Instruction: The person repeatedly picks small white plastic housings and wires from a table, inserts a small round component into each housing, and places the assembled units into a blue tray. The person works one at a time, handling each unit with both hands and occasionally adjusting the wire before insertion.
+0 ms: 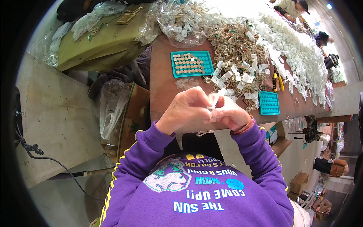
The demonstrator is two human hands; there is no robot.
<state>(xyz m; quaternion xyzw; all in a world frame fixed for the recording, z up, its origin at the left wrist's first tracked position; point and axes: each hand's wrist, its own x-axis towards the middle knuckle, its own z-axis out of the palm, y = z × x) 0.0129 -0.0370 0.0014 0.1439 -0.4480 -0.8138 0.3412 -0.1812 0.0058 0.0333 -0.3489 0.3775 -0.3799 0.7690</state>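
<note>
Above the near edge of the brown table (162,85), my left hand (189,108) and my right hand (231,112) meet in a pinch. Between their fingertips is a small white plastic piece (215,101), partly hidden by the fingers. A thin pale cord (204,133) hangs below the hands. Beyond them lies a teal tray (172,64) partly filled with rows of coin-like discs (187,67). To the right, close to my right hand, is a second teal tray (269,103) with round hollows. Small white cases (227,76) on twine-like cords lie heaped just past my fingers.
Yellow-and-black pliers (278,81) lie right of the cord heap (238,45). A long mound of white pieces (298,53) covers the far right. Clear bags (181,24) stand at the back. A cardboard box (132,113) with a plastic liner is at left. Other people (295,8) sit far right.
</note>
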